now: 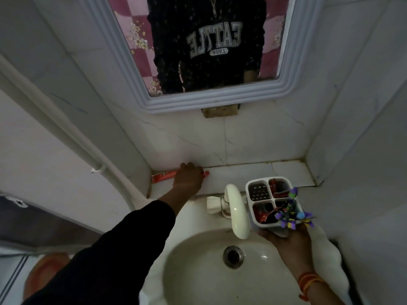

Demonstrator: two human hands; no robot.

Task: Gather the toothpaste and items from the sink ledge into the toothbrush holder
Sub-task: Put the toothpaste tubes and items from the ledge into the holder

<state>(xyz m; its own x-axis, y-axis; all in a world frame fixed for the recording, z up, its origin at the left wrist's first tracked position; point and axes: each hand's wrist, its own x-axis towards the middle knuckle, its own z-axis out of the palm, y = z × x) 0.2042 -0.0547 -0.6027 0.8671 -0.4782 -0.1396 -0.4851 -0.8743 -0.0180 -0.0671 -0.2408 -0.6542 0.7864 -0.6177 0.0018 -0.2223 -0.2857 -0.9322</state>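
Note:
A red-orange toothpaste tube [163,176] lies flat on the tiled ledge [242,172] against the back wall, at the left end. My left hand [188,177] rests over its middle with the fingers curled on it; the tube's two ends stick out either side. My right hand [286,237] holds a white toothbrush holder [257,190] with four compartments from below, above the basin's right rim. Red items and a purple-and-green piece [290,214] stand in its compartments.
A cream tap [236,208] curves over the white basin [198,260], just left of the holder. The drain [233,256] sits in the basin's middle. A framed mirror [220,97] hangs above the ledge. A pipe [66,137] runs down the left wall.

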